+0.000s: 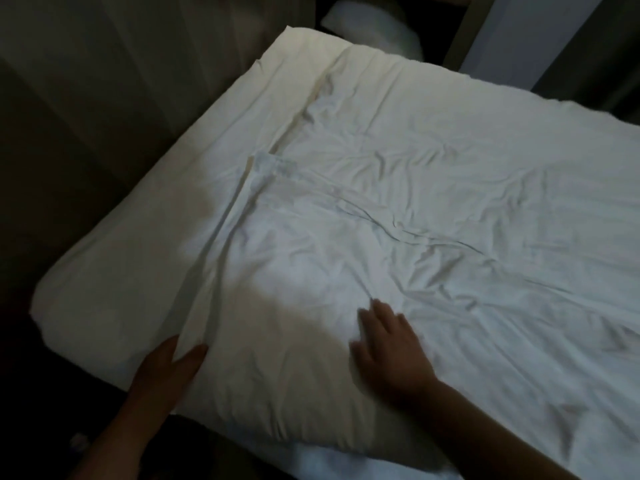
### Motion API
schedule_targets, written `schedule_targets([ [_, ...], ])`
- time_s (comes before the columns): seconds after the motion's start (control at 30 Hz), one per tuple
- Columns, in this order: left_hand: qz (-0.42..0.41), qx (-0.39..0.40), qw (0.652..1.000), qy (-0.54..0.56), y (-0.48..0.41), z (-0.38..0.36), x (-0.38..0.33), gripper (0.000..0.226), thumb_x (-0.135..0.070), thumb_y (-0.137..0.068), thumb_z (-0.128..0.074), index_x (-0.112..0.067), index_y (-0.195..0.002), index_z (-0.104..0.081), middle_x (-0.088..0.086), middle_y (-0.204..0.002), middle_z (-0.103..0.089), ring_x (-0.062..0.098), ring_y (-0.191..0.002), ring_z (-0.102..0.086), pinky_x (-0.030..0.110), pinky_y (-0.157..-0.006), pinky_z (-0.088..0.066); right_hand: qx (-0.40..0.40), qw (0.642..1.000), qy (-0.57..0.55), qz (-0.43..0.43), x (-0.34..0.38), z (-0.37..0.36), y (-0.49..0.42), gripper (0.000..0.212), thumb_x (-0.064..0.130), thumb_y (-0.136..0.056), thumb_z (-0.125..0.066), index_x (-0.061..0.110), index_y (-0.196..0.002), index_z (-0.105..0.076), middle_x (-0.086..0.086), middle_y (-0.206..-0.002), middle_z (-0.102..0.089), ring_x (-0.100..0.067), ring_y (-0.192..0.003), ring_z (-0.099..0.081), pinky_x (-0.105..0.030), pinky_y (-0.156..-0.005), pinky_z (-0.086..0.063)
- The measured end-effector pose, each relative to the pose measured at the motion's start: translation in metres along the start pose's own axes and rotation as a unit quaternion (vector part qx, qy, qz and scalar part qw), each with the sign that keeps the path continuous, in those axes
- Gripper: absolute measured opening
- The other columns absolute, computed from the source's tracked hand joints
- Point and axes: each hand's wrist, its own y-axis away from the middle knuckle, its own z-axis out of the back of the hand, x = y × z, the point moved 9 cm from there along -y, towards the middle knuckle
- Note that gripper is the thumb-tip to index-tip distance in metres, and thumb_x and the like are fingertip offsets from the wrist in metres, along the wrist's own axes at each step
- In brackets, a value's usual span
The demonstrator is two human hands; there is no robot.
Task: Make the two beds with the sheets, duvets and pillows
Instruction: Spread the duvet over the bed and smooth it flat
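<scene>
Item: duvet [381, 202], white, creased, centre frame; looks soft and light, best taken by its folded edge. Left hand [169, 368] pinches that fold; right hand [388, 348] lies flat, fingers spread.

Only the person's two bare hands and forearms are in view. The left hand [169, 365] is uncovered, and so is the left forearm [114, 427] as far as the bottom edge of the view. The right hand [391, 355] is also bare, its fingers [381, 315] softly blurred. The right forearm [485, 431] is uncovered as well. Dim light hides finer detail such as the nails.
</scene>
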Motion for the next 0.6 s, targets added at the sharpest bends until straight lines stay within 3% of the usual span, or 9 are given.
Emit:
schedule_targets([
  [0.1,-0.013,0.012,1.000,0.019,0.021,-0.001,0.003,0.039,-0.033,-0.080,-0.076,-0.014,-0.111,-0.062,0.006,-0.104,-0.065,0.025,-0.096,-0.060,0.039,-0.087,-0.048,0.024,0.999,0.019,0.016,-0.003,-0.011,0.037,0.062,0.057,-0.098,-0.032,0.014,-0.135,-0.055,-0.016,-0.138,-0.057,-0.031,-0.129,-0.054,-0.037,-0.111,-0.019],
  [0.2,-0.020,-0.007,1.000,-0.022,0.040,0.001,0.017,0.052,-0.038,-0.080,-0.077,-0.005,-0.116,-0.063,0.016,-0.114,-0.067,0.027,-0.098,-0.062,0.038,-0.089,-0.046,0.020,0.999,0.025,0.044,-0.004,-0.010,0.076,0.060,0.056,-0.100,-0.022,0.015,-0.133,-0.053,-0.015,-0.134,-0.060,-0.031,-0.126,-0.056,-0.042,-0.110,-0.029],
  [0.27,-0.022,-0.001,0.998,-0.050,0.049,-0.002,0.026,0.068,-0.046,-0.080,-0.078,-0.001,-0.127,-0.058,0.020,-0.128,-0.062,0.032,-0.112,-0.060,0.042,-0.098,-0.045,0.012,0.998,0.027,0.053,-0.011,-0.007,0.106,0.055,0.054,-0.100,-0.030,0.016,-0.132,-0.053,-0.013,-0.134,-0.059,-0.030,-0.127,-0.054,-0.044,-0.111,-0.033],
  [0.37,-0.034,-0.012,0.993,-0.110,0.051,-0.004,0.022,0.084,-0.047,-0.082,-0.072,0.003,-0.143,-0.042,0.023,-0.147,-0.044,0.037,-0.134,-0.044,0.044,-0.112,-0.035,0.003,0.998,0.044,0.045,-0.034,-0.005,0.150,0.060,0.057,-0.093,-0.045,0.014,-0.133,-0.056,-0.013,-0.137,-0.057,-0.031,-0.129,-0.052,-0.046,-0.112,-0.027],
  [0.43,-0.054,-0.021,0.989,-0.137,0.031,-0.001,0.028,0.089,-0.064,-0.078,-0.070,-0.002,-0.139,-0.050,0.023,-0.141,-0.051,0.039,-0.128,-0.050,0.048,-0.108,-0.040,-0.022,0.998,0.062,0.023,-0.058,-0.005,0.170,0.068,0.058,-0.087,-0.052,0.010,-0.136,-0.057,-0.018,-0.140,-0.054,-0.034,-0.131,-0.050,-0.049,-0.113,-0.026],
  [0.5,-0.076,-0.037,0.985,-0.153,0.009,0.002,0.037,0.106,-0.087,-0.060,-0.062,-0.006,-0.129,-0.059,0.020,-0.127,-0.063,0.038,-0.117,-0.058,0.050,-0.101,-0.046,-0.075,0.994,0.082,0.008,-0.081,-0.003,0.183,0.072,0.050,-0.082,-0.063,0.005,-0.137,-0.055,-0.023,-0.140,-0.052,-0.039,-0.130,-0.049,-0.052,-0.113,-0.028],
  [0.53,-0.084,-0.034,0.985,-0.146,0.007,0.000,0.036,0.102,-0.085,-0.061,-0.063,-0.006,-0.125,-0.061,0.020,-0.122,-0.065,0.038,-0.113,-0.060,0.049,-0.098,-0.048,-0.101,0.990,0.094,0.006,-0.090,-0.002,0.188,0.072,0.043,-0.080,-0.068,0.002,-0.136,-0.055,-0.025,-0.138,-0.053,-0.041,-0.129,-0.050,-0.053,-0.113,-0.029],
  [0.6,-0.085,-0.015,0.986,-0.146,0.027,-0.010,0.017,0.073,-0.058,-0.080,-0.073,0.000,-0.123,-0.062,0.026,-0.120,-0.064,0.041,-0.112,-0.059,0.045,-0.094,-0.046,-0.133,0.983,0.124,0.003,-0.101,-0.001,0.190,0.062,0.029,-0.078,-0.065,-0.001,-0.132,-0.058,-0.023,-0.128,-0.058,-0.041,-0.118,-0.055,-0.051,-0.108,-0.035],
])
